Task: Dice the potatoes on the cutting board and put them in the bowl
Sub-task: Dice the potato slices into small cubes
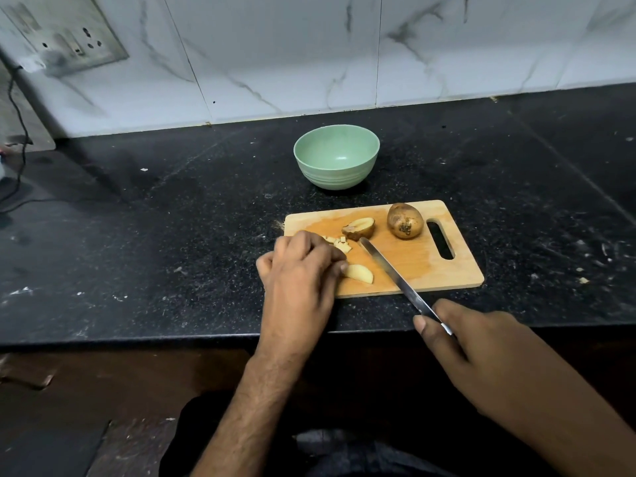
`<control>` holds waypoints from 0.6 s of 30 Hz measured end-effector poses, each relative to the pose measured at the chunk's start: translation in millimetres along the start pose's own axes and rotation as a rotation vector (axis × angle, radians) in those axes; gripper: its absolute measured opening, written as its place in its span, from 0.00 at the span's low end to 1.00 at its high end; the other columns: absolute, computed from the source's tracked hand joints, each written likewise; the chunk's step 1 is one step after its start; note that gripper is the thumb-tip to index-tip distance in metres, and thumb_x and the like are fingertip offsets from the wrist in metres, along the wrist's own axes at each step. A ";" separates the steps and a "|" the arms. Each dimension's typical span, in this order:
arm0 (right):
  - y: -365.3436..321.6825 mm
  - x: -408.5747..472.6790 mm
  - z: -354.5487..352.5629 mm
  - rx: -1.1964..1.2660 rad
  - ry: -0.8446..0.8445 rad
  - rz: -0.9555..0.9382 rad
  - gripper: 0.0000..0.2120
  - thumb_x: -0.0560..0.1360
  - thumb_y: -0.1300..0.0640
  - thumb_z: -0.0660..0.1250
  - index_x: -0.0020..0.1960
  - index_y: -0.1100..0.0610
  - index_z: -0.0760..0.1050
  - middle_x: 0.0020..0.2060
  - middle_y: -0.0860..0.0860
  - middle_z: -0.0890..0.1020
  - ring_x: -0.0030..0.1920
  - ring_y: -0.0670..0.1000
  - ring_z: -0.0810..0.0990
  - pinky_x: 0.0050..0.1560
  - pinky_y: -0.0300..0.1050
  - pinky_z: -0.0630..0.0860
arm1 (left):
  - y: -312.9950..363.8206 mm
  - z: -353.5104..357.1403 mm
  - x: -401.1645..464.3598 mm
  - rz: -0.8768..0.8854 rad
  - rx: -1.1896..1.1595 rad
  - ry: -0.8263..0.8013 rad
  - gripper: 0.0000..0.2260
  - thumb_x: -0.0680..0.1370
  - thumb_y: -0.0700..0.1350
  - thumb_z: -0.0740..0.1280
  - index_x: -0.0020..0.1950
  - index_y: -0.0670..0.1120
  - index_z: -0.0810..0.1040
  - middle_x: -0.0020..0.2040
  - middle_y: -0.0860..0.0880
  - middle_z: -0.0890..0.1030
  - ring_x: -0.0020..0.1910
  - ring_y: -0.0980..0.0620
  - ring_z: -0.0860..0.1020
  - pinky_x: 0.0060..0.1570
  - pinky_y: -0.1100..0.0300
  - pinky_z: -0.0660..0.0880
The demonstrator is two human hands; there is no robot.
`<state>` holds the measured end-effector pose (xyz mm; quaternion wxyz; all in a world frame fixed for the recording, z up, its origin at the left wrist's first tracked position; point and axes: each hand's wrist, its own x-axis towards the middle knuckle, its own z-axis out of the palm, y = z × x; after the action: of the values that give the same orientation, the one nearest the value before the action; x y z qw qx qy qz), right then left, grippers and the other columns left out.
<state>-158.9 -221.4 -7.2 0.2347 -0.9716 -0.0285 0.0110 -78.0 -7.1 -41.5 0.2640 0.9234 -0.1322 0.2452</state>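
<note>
potato wedge (359, 273) pinned under your left hand (303, 266); right hand (481, 352) grips the knife (395, 277). mid-dicing: slice it next, fingertips tucked back.

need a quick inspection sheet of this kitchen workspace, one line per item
surface: black speckled counter, scattered pale crumbs and scuffs.
job's things: wooden cutting board; whole potato and unpeeled half potato toward its far edge; pale potato wedge and a few diced pieces at its left end; green bowl behind the board, empty.
clutter: nothing seen beyond crumbs.
grippers: left hand rests on the board, fingers curled at the wedge; right hand holds the knife, blade slanting over the board.
cables: black cable hanging down at far left.
surroundings: marble-look wall tiles, wall socket plate upper left.
</note>
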 end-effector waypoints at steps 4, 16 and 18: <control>-3.6 4.0 6.0 -0.008 -0.018 -0.003 0.19 0.78 0.34 0.47 0.40 0.47 0.63 0.31 0.48 0.75 0.35 0.47 0.75 0.37 0.46 0.72 | -13.1 -0.4 13.4 -0.075 -0.005 0.042 0.02 0.80 0.48 0.69 0.52 0.54 0.81 0.47 0.60 0.78 0.50 0.56 0.73 0.52 0.57 0.58; -4.6 0.5 1.8 0.001 -0.022 0.001 0.20 0.78 0.34 0.48 0.41 0.48 0.65 0.29 0.49 0.75 0.33 0.45 0.75 0.35 0.44 0.71 | -11.8 1.4 10.6 0.046 -0.081 -0.136 0.11 0.76 0.59 0.71 0.55 0.58 0.83 0.52 0.61 0.75 0.57 0.58 0.69 0.53 0.55 0.57; -5.9 0.0 1.1 -0.003 -0.031 0.001 0.20 0.78 0.35 0.48 0.40 0.48 0.65 0.29 0.49 0.76 0.32 0.45 0.76 0.33 0.42 0.69 | -8.8 2.8 10.2 0.079 -0.035 -0.188 0.12 0.76 0.60 0.70 0.56 0.58 0.83 0.52 0.62 0.76 0.58 0.57 0.68 0.55 0.53 0.58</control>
<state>-159.2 -215.7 -5.5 0.2328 -0.9717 -0.0317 0.0261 -65.0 -2.5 -42.0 0.2565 0.9317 -0.1969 0.1652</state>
